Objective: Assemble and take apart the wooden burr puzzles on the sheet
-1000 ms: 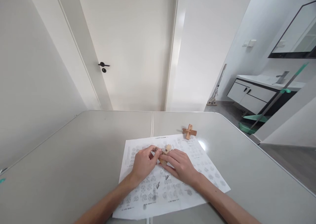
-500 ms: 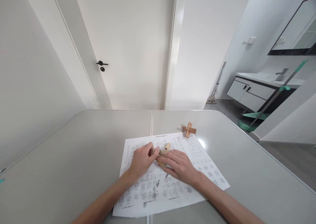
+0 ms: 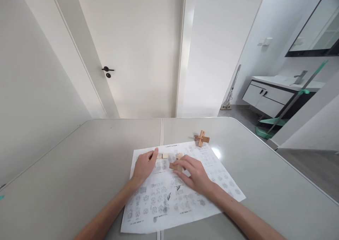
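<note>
My left hand (image 3: 144,166) is closed at the left end of a pale notched wooden puzzle piece (image 3: 165,156), whose other end sticks out past the thumb. My right hand (image 3: 195,173) pinches a browner wooden puzzle piece (image 3: 173,166) between thumb and fingers, just above the paper. Another pale wooden piece (image 3: 179,155) shows behind its fingertips, partly hidden. Beneath both hands lies a printed instruction sheet (image 3: 148,226) with rows of small diagrams. Beyond it, a cross of joined wooden puzzle pieces (image 3: 201,138) rests at the sheet's far right edge.
The sheet lies on a light grey table (image 3: 66,169) with a seam down its middle. A closed door (image 3: 137,56) stands behind the table. To the right are a washbasin cabinet (image 3: 267,95), a mop (image 3: 231,90) and a green dustpan (image 3: 263,132).
My hands were together over the wooden pieces and have now moved apart, the left one going left. The pieces between them have separated. The wooden cross stays in place.
</note>
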Demonstrator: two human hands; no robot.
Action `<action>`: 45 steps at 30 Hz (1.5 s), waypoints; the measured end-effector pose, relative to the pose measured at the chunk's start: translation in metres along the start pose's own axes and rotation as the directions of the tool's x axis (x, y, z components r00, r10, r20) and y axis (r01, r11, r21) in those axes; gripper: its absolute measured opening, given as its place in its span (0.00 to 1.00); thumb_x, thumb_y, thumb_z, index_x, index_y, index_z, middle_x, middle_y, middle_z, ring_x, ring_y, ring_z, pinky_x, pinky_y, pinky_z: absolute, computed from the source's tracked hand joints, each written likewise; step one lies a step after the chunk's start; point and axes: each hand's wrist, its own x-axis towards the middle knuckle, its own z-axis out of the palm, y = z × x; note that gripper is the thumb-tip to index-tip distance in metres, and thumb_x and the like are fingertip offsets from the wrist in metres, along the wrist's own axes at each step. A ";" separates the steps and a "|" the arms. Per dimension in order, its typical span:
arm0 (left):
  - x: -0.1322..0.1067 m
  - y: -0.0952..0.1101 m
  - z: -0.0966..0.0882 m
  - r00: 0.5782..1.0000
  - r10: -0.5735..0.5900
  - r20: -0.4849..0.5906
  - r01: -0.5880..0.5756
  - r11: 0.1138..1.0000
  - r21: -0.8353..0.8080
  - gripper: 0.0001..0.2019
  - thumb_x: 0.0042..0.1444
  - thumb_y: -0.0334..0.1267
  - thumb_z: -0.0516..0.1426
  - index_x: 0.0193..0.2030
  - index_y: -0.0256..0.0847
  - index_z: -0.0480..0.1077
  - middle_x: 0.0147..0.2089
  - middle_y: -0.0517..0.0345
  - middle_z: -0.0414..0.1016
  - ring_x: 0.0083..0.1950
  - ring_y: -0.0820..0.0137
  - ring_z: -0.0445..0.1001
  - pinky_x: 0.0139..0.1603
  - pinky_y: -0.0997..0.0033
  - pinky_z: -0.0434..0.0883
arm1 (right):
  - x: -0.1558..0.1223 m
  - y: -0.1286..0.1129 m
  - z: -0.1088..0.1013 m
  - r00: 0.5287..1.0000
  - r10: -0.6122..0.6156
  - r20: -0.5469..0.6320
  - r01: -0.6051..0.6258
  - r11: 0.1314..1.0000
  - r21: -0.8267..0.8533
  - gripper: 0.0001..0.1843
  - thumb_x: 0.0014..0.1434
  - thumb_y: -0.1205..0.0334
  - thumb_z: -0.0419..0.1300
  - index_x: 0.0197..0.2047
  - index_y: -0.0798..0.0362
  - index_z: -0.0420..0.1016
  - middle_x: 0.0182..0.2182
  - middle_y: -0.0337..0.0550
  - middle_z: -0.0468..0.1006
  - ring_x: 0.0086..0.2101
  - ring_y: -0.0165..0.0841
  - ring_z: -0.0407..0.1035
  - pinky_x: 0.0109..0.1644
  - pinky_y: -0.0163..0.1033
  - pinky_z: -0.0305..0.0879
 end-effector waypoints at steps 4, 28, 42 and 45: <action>0.000 0.002 0.002 0.992 0.121 0.038 -0.123 0.992 0.029 0.27 0.65 0.53 0.51 0.18 0.42 0.52 0.20 0.62 0.58 0.28 0.68 0.61 0.34 0.67 0.62 | 0.001 0.017 -0.003 0.869 0.494 0.023 -0.494 0.866 0.071 0.16 0.72 0.51 0.51 0.35 0.50 0.69 0.25 0.37 0.70 0.25 0.32 0.64 0.29 0.37 0.60; -0.010 -0.001 0.006 0.865 0.426 0.267 -0.440 0.898 -0.009 0.27 0.59 0.48 0.63 0.62 0.47 0.63 0.61 0.49 0.71 0.62 0.55 0.70 0.61 0.54 0.69 | -0.004 0.031 0.006 0.938 0.266 0.224 -0.310 0.931 0.191 0.21 0.72 0.61 0.52 0.67 0.46 0.63 0.63 0.52 0.69 0.52 0.41 0.73 0.52 0.49 0.76; -0.009 -0.002 0.008 0.871 0.395 0.292 -0.414 0.910 0.007 0.31 0.54 0.52 0.67 0.63 0.52 0.64 0.60 0.53 0.76 0.58 0.54 0.74 0.62 0.51 0.67 | -0.002 0.018 0.004 0.944 0.184 0.272 -0.266 0.916 0.302 0.25 0.68 0.72 0.49 0.64 0.45 0.63 0.59 0.49 0.73 0.46 0.36 0.76 0.48 0.46 0.77; -0.009 -0.001 0.008 0.876 0.386 0.289 -0.405 0.914 0.006 0.31 0.53 0.53 0.66 0.63 0.53 0.65 0.57 0.54 0.78 0.56 0.55 0.75 0.60 0.52 0.68 | -0.003 0.019 0.007 0.946 0.223 0.236 -0.287 0.913 0.289 0.20 0.68 0.71 0.50 0.60 0.47 0.65 0.54 0.50 0.76 0.43 0.36 0.77 0.45 0.44 0.77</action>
